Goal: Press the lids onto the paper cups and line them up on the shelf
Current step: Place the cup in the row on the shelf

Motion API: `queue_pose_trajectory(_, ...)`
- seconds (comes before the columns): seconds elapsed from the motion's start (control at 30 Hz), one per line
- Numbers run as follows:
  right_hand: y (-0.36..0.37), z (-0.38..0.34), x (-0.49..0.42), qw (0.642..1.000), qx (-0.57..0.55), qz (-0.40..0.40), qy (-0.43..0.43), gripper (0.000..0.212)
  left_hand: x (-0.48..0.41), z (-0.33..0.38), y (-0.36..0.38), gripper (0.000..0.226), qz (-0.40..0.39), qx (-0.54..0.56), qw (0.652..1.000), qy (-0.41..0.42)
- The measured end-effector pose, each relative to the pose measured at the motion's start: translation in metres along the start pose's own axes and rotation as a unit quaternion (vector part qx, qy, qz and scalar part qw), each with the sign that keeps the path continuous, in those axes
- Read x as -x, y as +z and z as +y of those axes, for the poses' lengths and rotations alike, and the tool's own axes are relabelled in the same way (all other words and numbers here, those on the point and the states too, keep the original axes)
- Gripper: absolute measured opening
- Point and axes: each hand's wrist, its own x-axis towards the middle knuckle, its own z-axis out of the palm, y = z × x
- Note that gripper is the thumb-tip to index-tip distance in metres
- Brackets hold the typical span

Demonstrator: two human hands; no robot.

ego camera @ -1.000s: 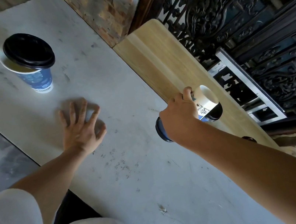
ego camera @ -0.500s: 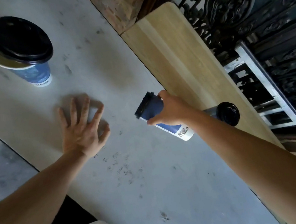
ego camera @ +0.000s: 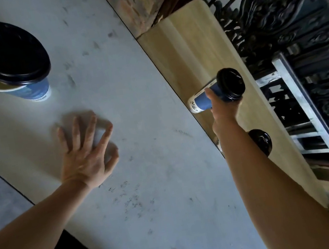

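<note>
Right hand (ego camera: 222,107) wraps a lidded blue paper cup (ego camera: 209,99), fingers closed round the body, thumb on top. Cup is tilted nearly flat, black lid (ego camera: 230,83) pointing to about 2 o'clock, white base toward 8 o'clock. It hangs over the near edge of the wooden shelf (ego camera: 193,40); can't tell if it touches the board.

Second lidded cup (ego camera: 260,144) is on the shelf at 5 o'clock from the held one, mostly hidden behind the right forearm. Only the black lid and a sliver of the wall show.

Left hand (ego camera: 87,155) lies palm-down on the grey table (ego camera: 145,170), fingers spread and slightly curled, holding nothing.

Third cup (ego camera: 33,92) stands upright on the table at 11 o'clock from the left hand, well apart from it. Its black lid (ego camera: 4,53) sits skewed on the rim: a crescent of the cup's inside shows on the side toward 8 o'clock, so not pressed home.

Shelf runs along the table's edge on the 3 o'clock side, from 12 to 5 o'clock. Black ornate ironwork (ego camera: 291,7) beyond it, with a white-framed panel (ego camera: 304,102) at 3 o'clock.
</note>
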Motion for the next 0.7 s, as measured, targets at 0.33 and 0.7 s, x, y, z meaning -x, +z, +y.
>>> queue_pose_trajectory(0.33,0.009,0.031,0.011,0.999,-0.044,0.027,-0.008,0.075,0.001,0.001,-0.001,0.07,-0.007,0.005,1.0,-0.004)
queue_pose_trajectory(0.7,0.012,0.038,0.02,0.998,-0.045,0.015,0.035,0.089,0.001,0.0,-0.002,0.072,-0.026,0.003,1.0,-0.003)
